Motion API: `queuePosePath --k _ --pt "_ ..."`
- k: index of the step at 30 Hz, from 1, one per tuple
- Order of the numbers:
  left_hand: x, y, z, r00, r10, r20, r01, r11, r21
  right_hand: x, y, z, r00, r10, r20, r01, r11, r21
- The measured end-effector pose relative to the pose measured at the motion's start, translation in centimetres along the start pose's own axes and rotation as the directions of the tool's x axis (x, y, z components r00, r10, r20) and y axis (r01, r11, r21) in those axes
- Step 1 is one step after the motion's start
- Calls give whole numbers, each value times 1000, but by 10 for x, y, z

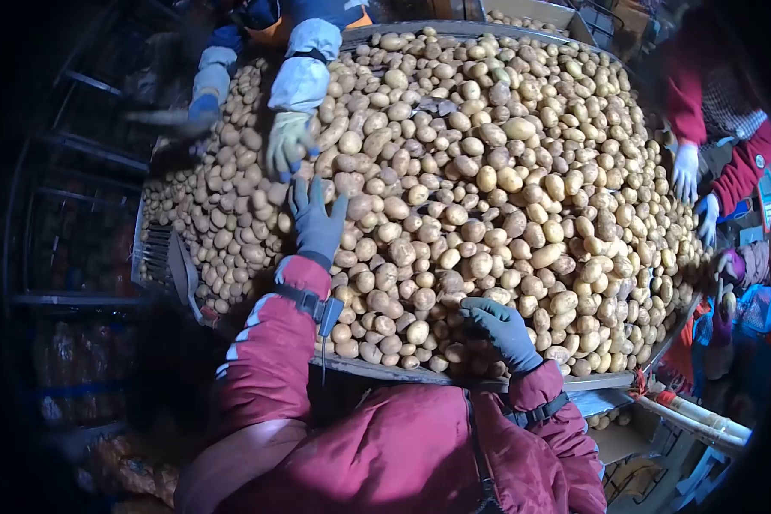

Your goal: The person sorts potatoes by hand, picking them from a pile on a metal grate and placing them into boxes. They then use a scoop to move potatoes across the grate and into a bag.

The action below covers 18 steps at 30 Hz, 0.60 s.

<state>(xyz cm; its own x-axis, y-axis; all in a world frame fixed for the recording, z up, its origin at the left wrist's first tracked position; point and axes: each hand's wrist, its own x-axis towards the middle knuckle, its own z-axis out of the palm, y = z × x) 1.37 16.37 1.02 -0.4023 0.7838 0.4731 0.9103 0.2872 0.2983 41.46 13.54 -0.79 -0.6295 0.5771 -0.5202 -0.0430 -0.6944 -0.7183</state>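
Note:
A deep layer of loose potatoes (497, 206) covers a wide sorting table with a metal rim (403, 373). My left hand (319, 218), in a grey glove, lies on the potatoes left of the middle, fingers spread and nothing gripped. Close to its fingertips is another person's gloved hand (289, 147). Near the front rim, my right hand (503, 332), also in a grey glove, rests over potatoes with its fingers stretched to the left. What lies under that palm is hidden.
Across the table, a person's other hand (204, 109) is blurred. At the right edge another person's white-gloved hands (687, 171) touch the potatoes. A slotted metal chute (158, 253) is at the left end. Bamboo poles (694, 415) jut out at the front right.

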Motion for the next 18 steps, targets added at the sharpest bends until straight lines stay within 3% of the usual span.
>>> queuePosePath --k 1,3,5,6,7,8,9,11,12,13,14,15,17,18 --pt "6 -3 2 996 70 46 -74 992 98 3 4 3 999 -37 -17 36 996 -78" --pt "2 17 29 993 110 -51 -74 882 465 6 8 9 992 -115 -46 101 966 -237" --pt "16 27 36 936 -3 351 -71 977 198 9 9 15 993 -92 -75 63 946 -319" --pt "18 38 40 914 -66 400 -3 986 168 12 14 15 988 -149 -29 132 937 -324" --pt "-1 7 104 947 89 310 -200 916 347 14 18 17 979 -203 17 198 925 -325" --pt "9 76 39 951 55 304 -84 993 82 15 20 21 980 -200 20 196 925 -326" --pt "-13 51 111 912 136 387 -239 943 231 16 22 26 986 -168 -2 161 947 -277" --pt "-8 123 36 876 125 467 -111 992 -56 22 18 37 990 -141 -18 133 963 -234" --pt "-17 131 36 850 178 496 -142 984 -109 22 13 46 996 -87 -24 80 972 -220" --pt "-22 142 32 743 166 648 -17 973 -230 20 11 53 999 -28 -29 21 978 -206" --pt "-37 145 31 764 290 576 -67 924 -376 34 28 49 973 -219 72 230 887 -400" --pt "-51 144 26 778 400 484 -124 853 -506 40 43 41 973 -216 79 230 885 -405" --pt "-45 144 -20 746 375 550 40 799 -599 43 43 51 997 -50 61 64 961 -268" --pt "-39 138 -43 735 295 611 130 822 -554 36 20 71 997 68 33 -58 967 -249"
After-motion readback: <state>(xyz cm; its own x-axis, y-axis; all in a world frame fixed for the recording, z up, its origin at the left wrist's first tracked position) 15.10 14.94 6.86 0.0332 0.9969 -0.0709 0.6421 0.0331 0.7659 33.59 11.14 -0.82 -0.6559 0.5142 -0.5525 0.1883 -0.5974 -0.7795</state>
